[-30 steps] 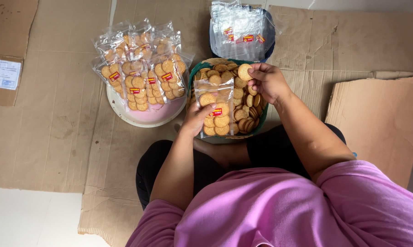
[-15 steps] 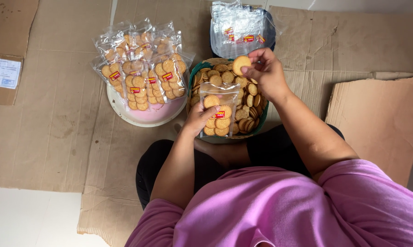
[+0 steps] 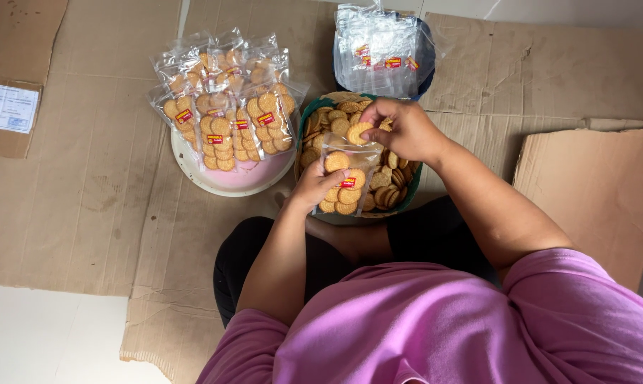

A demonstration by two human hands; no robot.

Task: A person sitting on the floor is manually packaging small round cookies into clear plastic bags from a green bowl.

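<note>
Left hand (image 3: 313, 186) gripping one clear bag (image 3: 346, 178), six biscuits visible inside; right hand (image 3: 400, 129) pinching one biscuit (image 3: 359, 131) above it.

The left hand (image 3: 313, 186) gripped a clear plastic bag (image 3: 346, 174) part-filled with round biscuits, held upright over the green bowl (image 3: 304, 125) of loose biscuits. The right hand (image 3: 400, 129) pinched one biscuit (image 3: 358, 132) just above the bag's open mouth. Beside the bowl, toward the cardboard's left edge, a pink plate (image 3: 247, 178) carried filled bags (image 3: 225, 107). Beyond the bowl, near the far edge, sat a dark container (image 3: 427, 67) of empty bags (image 3: 380, 51). Flattened cardboard (image 3: 87, 185) covered the floor.
</note>
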